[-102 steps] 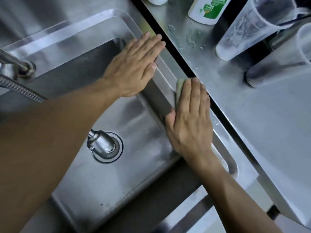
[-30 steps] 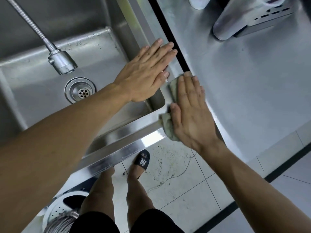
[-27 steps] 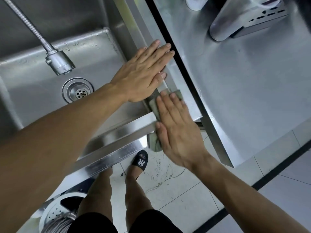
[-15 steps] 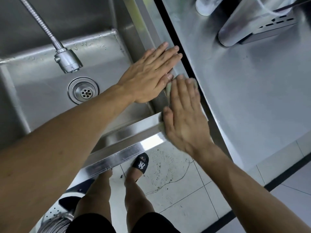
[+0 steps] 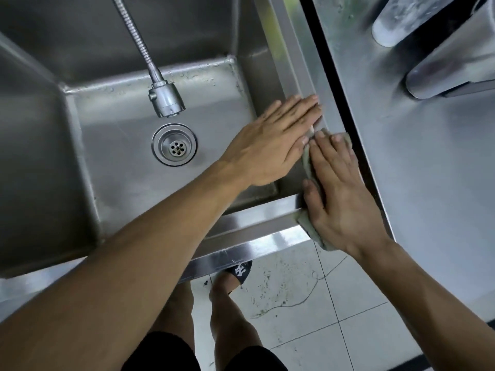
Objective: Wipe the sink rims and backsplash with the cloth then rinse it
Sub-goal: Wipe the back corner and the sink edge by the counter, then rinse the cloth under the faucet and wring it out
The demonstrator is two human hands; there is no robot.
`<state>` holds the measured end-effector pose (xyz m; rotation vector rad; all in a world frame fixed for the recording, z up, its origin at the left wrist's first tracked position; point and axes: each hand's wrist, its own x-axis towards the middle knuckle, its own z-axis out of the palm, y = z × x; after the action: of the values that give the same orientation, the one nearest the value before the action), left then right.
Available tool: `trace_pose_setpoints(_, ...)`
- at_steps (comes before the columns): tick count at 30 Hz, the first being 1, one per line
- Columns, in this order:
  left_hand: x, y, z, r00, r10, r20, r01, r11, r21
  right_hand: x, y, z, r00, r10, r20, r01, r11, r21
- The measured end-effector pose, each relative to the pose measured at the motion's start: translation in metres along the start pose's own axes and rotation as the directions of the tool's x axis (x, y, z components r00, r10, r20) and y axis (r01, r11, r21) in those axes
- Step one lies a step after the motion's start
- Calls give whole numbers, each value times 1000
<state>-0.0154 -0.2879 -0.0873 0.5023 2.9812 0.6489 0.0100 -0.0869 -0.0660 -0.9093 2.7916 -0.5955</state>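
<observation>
A stainless steel sink (image 5: 249, 223) fills the left of the view, with its right rim running up beside a dark gap. My right hand (image 5: 340, 194) lies flat, fingers straight, pressing a grey-green cloth (image 5: 308, 226) onto the rim's near right corner; the cloth's edges peek out by the fingertips and below the palm. My left hand (image 5: 273, 140) rests flat with straight fingers on the rim and inner wall just left of the right hand, fingertips touching the rim. The backsplash is out of view.
A flexible spray tap head (image 5: 166, 99) hangs over the basin above the drain (image 5: 174, 148). Right of the gap lies a steel counter (image 5: 428, 183) with plastic containers (image 5: 396, 20) at its far end. Below are a tiled floor and my legs and a black slipper (image 5: 239, 270).
My right hand has kept sliding the cloth back and forth along the right rim's near corner. The left hand stays flat on the rim. The camera has shifted slightly.
</observation>
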Motion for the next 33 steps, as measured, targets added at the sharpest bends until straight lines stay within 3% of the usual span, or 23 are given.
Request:
trace_pose_setpoints(4, -58, -11, -13, 976, -206, 67, 212, 972, -104, 21, 2, -4, 985, -172, -3, 170, 972, 163)
trace_pose_setpoints(8, -118, -32, -29, 914, -354, 201, 378, 921, -97, 53, -6, -2, 970, -237, -60, 239, 971, 30)
trace_pose_setpoints(11, -148, -51, -43, 835, -508, 211, 535, 840, -93, 85, -27, 1, 958, -255, -131, 253, 967, -32)
trace_pose_setpoints(16, -161, -103, -80, 710, -696, 109, 704, 694, -154, 139, -115, 8, 982, -175, 67, 169, 982, 79)
trace_pose_setpoints(18, -157, -123, -99, 693, -719, 52, 716, 678, -166, 157, -147, 14, 970, -87, 226, 43, 980, 194)
trace_pose_setpoints(20, -153, -141, -115, 690, -724, -3, 713, 681, -165, 171, -168, 21, 892, -53, 450, -116, 933, 339)
trace_pose_setpoints(23, -149, -163, -134, 712, -699, -71, 677, 710, -195, 180, -176, 31, 786, -184, 590, -24, 945, 327)
trace_pose_setpoints(25, -148, -176, -140, 743, -660, -110, 636, 747, -193, 181, -177, 33, 806, -271, 527, 75, 929, 363)
trace_pose_setpoints(28, -140, -192, -141, 786, -590, -183, 564, 806, -179, 185, -175, 32, 895, -343, 284, 199, 879, 434)
trace_pose_setpoints(30, -133, -201, -142, 818, -500, -284, 475, 866, -155, 190, -172, 33, 913, -378, 152, 301, 878, 372)
trace_pose_setpoints(33, -121, -214, -143, 824, -376, -424, 380, 922, -79, 196, -168, 35, 926, -359, 114, 297, 882, 365)
